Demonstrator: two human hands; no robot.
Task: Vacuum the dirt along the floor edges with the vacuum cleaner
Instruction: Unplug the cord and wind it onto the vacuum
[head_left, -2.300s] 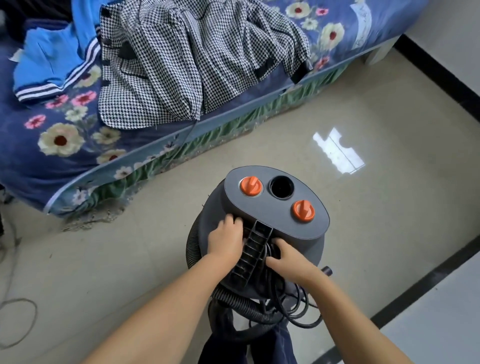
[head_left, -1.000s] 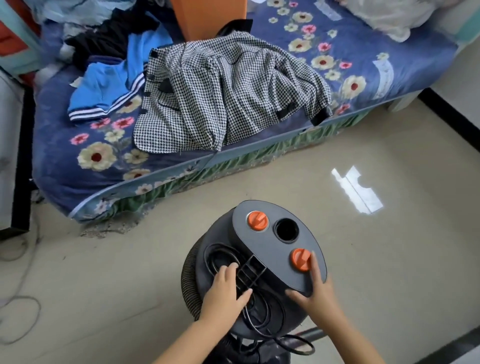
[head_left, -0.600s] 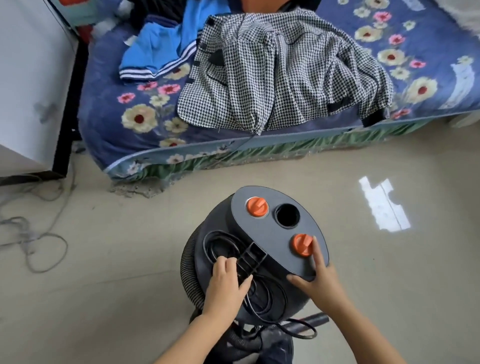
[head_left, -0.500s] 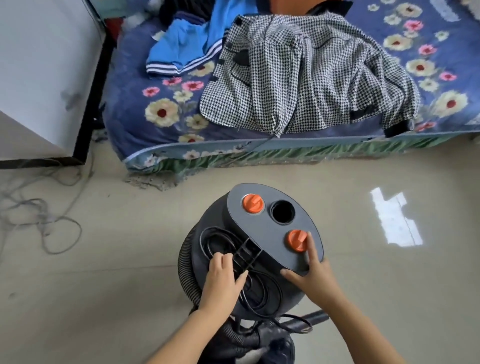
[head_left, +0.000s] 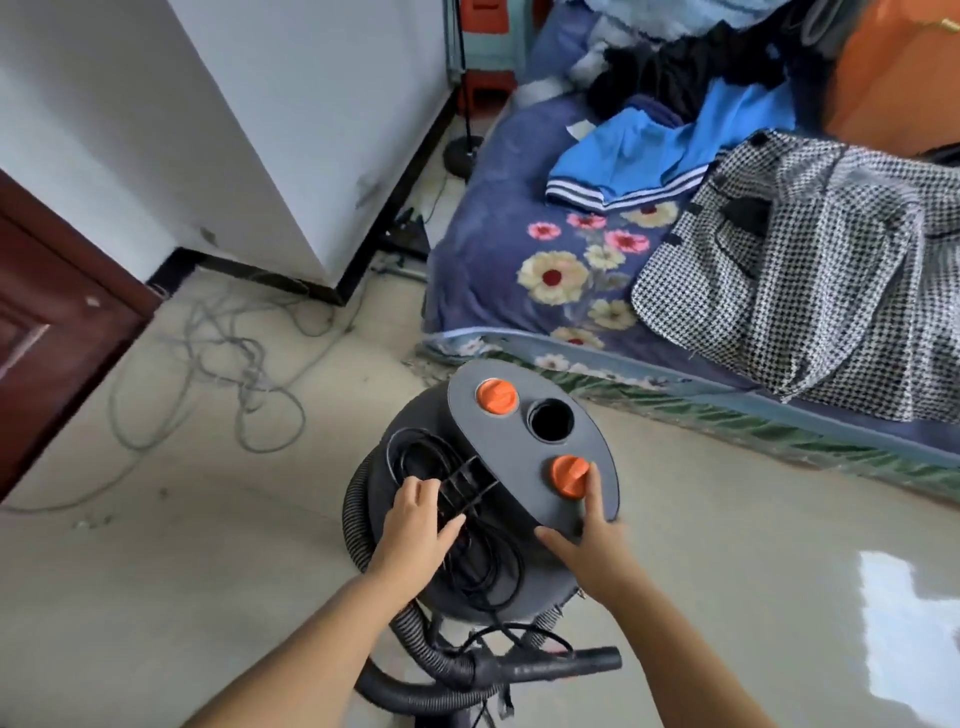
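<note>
A dark grey canister vacuum cleaner (head_left: 519, 457) stands on the beige floor in front of me, with two orange knobs and a round hole on its flat top. My left hand (head_left: 418, 525) grips the black slatted handle (head_left: 467, 480) beside the coiled black cord. My right hand (head_left: 592, 540) rests on the top's near rim, its forefinger stretched up against the nearer orange knob (head_left: 569, 475). The ribbed hose (head_left: 415, 670) loops round the base, and its black tube end (head_left: 561, 665) lies on the floor below my arms. Dirt (head_left: 431, 361) lies by the bed's corner.
A bed (head_left: 498, 280) with a blue floral cover, a houndstooth jacket (head_left: 810, 291) and blue clothes runs along the right. A white wall corner with black skirting (head_left: 332, 288) juts in at the left, a dark red door (head_left: 47, 332) beside it. Grey cables (head_left: 244, 384) lie tangled on the floor.
My view has swung left, bringing the wall corner, door and tangled cables into sight. Both hands stay where they were on the vacuum.
</note>
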